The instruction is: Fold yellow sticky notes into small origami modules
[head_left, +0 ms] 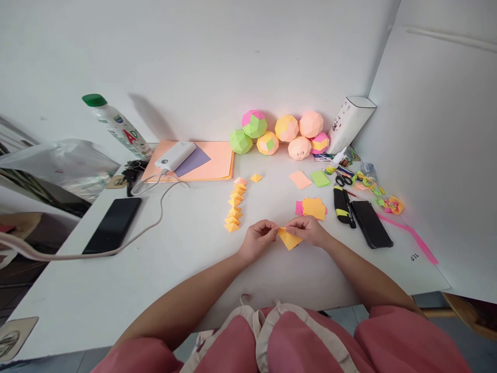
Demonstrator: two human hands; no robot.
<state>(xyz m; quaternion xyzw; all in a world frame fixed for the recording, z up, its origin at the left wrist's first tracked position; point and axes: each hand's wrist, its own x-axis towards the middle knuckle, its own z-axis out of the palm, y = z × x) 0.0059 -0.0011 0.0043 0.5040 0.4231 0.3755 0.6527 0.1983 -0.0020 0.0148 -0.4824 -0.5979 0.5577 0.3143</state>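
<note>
My left hand (259, 237) and my right hand (309, 230) meet over the white table (186, 259), both pinching a small orange paper square (289, 239) that shows a fold along its upper edge. Just beyond my right hand lies a stack of orange and pink paper squares (312, 207). To the left of my hands runs a row of several folded orange paper pieces (235, 205). Several paper balls (279, 133) in green, pink, yellow and peach sit against the back wall.
A black phone (113, 224) and a white cable (147, 225) lie at left, with a power bank (175, 155) on peach paper sheets (209, 161) and a green-capped bottle (116, 127). At right lie another black phone (371, 224), a marker (342, 205), scissors (344, 180), paper scraps, a white box (351, 123).
</note>
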